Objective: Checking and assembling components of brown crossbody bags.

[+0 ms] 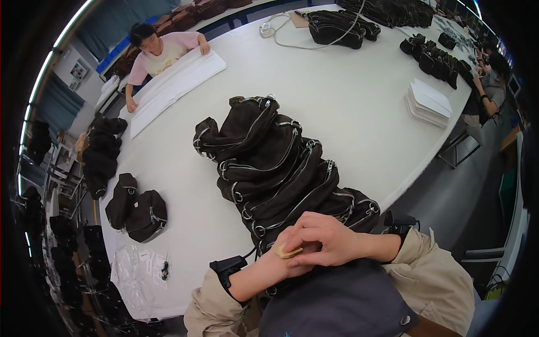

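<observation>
My right hand [324, 240] lies across my left hand [281, 263], its thumb and fingers closed in a pinch. At its fingertips is a small flat pale-yellow piece [288, 251], against the back of my left hand near the wrist; its exact kind I cannot make out. The fingers of my left hand are hidden beneath the right one. Just beyond both hands lies a row of overlapping dark brown bags [269, 163] with silver zippers and metal rings, its near end partly covered by my hands.
Two dark pouches [147, 216] sit on the white table [359, 101] at left, near clear plastic bags [132, 281]. White sheets [429, 104] are stacked at right. Across the table a person [163, 56] handles white sheets [179, 87]. More dark bags [337, 28] lie at the back beside a cable.
</observation>
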A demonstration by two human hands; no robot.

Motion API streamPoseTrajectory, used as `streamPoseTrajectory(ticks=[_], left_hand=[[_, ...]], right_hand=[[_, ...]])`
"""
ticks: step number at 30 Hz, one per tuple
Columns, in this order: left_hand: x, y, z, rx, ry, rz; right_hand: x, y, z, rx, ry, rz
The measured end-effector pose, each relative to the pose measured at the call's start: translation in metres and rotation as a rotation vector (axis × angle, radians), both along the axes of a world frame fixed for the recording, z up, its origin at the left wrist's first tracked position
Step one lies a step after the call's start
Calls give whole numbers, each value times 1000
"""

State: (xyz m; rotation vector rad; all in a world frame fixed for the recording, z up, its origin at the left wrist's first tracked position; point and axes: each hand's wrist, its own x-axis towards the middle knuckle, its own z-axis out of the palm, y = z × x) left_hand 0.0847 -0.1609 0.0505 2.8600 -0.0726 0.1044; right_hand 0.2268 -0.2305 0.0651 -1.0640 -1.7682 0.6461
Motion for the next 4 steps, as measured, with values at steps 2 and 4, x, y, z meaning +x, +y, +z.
streamPoseTrajectory(ticks=[2,4], left_hand=[[4,-1,5,-350,294,178],[3,-4,4,-172,345,116]], right_hand=[[5,-3,-3,-47,29,8],[4,-11,-4,-146,-112,-76]])
